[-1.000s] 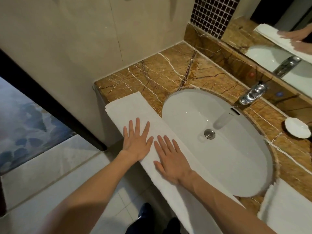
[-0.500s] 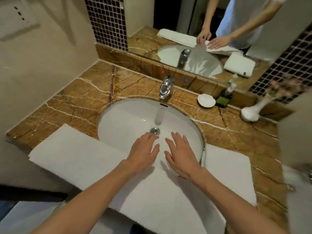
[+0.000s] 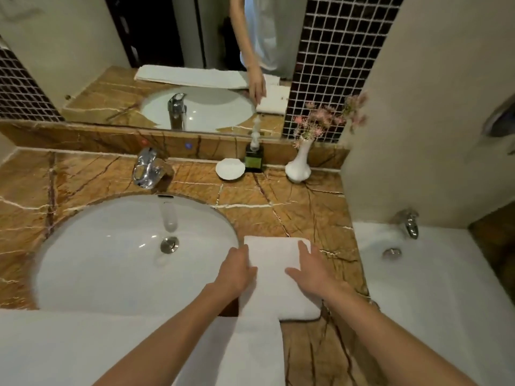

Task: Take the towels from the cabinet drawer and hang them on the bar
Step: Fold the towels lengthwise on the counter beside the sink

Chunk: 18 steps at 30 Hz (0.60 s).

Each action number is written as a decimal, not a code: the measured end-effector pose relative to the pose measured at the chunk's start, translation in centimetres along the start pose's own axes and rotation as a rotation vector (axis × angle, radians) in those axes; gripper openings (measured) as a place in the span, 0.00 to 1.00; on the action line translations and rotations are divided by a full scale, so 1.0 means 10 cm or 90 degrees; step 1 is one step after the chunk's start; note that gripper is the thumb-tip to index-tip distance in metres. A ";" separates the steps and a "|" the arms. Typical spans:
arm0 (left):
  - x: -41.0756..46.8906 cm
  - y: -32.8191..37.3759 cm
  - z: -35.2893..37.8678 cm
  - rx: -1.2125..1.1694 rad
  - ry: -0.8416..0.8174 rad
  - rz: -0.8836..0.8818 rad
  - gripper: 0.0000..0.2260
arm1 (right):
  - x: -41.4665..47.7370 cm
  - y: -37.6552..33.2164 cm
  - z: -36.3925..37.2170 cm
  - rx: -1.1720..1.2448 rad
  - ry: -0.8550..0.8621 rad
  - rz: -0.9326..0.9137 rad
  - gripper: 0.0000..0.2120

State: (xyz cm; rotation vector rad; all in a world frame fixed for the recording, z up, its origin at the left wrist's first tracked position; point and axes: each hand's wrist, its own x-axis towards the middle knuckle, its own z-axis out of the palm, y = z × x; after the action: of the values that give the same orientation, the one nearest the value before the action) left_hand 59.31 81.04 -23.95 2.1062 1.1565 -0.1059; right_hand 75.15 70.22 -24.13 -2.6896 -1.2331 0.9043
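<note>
- L hand (image 3: 237, 270): fingers mostly straight, resting on left edge of folded towel (image 3: 276, 291), no grip
- R hand (image 3: 310, 271): flat on its right side, thumb spread
- folded towel on marble counter (image 3: 306, 213), just right of sink (image 3: 83, 260), near end meets long towel (image 3: 111, 344) along front edge
- bare counter behind it

Folded towel (image 3: 274, 277) on counter (image 3: 306, 218), long towel (image 3: 83, 346) perhaps touching

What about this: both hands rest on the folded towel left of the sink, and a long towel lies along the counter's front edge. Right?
One slip: in the head view the folded towel lies right of the sink, not left. The left hand and right hand do both rest on it, and the long towel does lie along the front edge of the counter.
</note>
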 end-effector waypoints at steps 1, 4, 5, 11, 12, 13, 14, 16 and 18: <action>0.05 0.03 0.00 -0.003 0.009 -0.003 0.07 | 0.04 0.02 -0.01 0.025 0.002 -0.001 0.39; 0.21 0.15 -0.02 -0.035 0.039 -0.007 0.10 | 0.16 0.02 -0.08 0.070 0.018 0.006 0.38; 0.26 0.19 -0.02 -0.044 0.044 -0.016 0.14 | 0.20 0.02 -0.10 0.085 0.025 0.012 0.38; 0.54 0.39 -0.08 -0.168 0.075 -0.037 0.16 | 0.47 0.08 -0.24 0.259 0.169 0.068 0.33; 0.58 0.41 -0.09 -0.199 0.079 -0.043 0.15 | 0.49 0.09 -0.27 0.299 0.183 0.091 0.31; 0.61 0.44 -0.11 -0.233 0.076 -0.049 0.14 | 0.50 0.09 -0.29 0.338 0.189 0.110 0.29; 0.65 0.47 -0.12 -0.267 0.068 -0.050 0.13 | 0.51 0.08 -0.32 0.379 0.192 0.130 0.26; 0.68 0.52 -0.15 -0.326 0.046 -0.056 0.10 | 0.50 0.06 -0.39 0.470 0.206 0.173 0.21; 0.67 0.58 -0.19 -0.381 0.036 -0.067 0.08 | 0.43 0.02 -0.48 0.566 0.222 0.186 0.19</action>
State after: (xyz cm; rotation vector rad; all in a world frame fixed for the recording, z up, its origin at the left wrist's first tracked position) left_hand 67.19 85.00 -21.96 1.5279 1.1559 0.2271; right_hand 79.96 74.06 -22.33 -2.1529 -0.2493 0.7144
